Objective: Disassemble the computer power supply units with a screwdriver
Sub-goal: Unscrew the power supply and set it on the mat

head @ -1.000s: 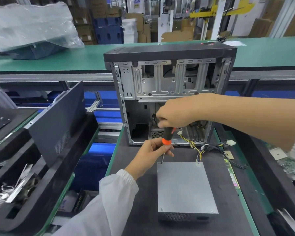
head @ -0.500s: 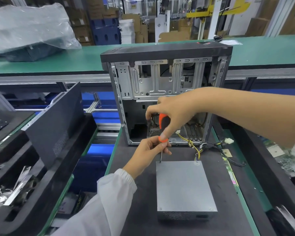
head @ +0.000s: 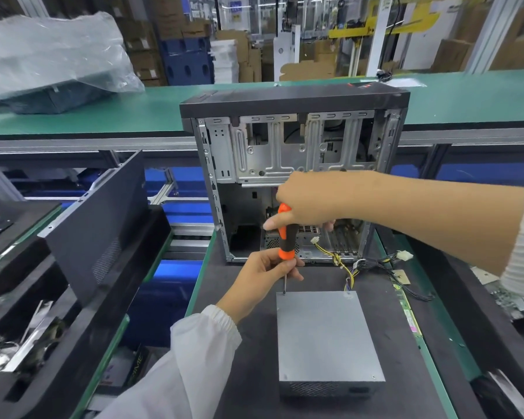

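Behind the work area stretches a warehouse hall with stacked cardboard boxes, blue crates and a long green conveyor surface [head: 139,113], on which a bundle wrapped in clear plastic [head: 49,55] lies at far left. Nearer the person, the table [head: 233,385] is covered by a dark mat with a green edge.

On that mat lies the power supply unit [head: 327,337] — a flat grey metal box, its vented end facing the camera. Yellow and black cables [head: 350,275] run from its far edge toward the open computer case [head: 294,164], which stands upright just behind it with its bare metal interior exposed. A white connector [head: 405,254] sits at the end of another cable bundle to the right of the case.

A screwdriver [head: 286,234] with an orange-and-black handle stands nearly upright, its tip resting at the far left corner of the grey box. The right hand [head: 307,201] comes in from the right, its fingers curled around the top of the handle and the thumb pointing left. The left hand [head: 262,278], in a white sleeve [head: 191,367], pinches the lower end of the handle and the shaft between thumb and fingers, steadying it above the corner.

At left, a black side panel [head: 103,219] leans tilted against a dark tray — metal scraps lie in it lower down.
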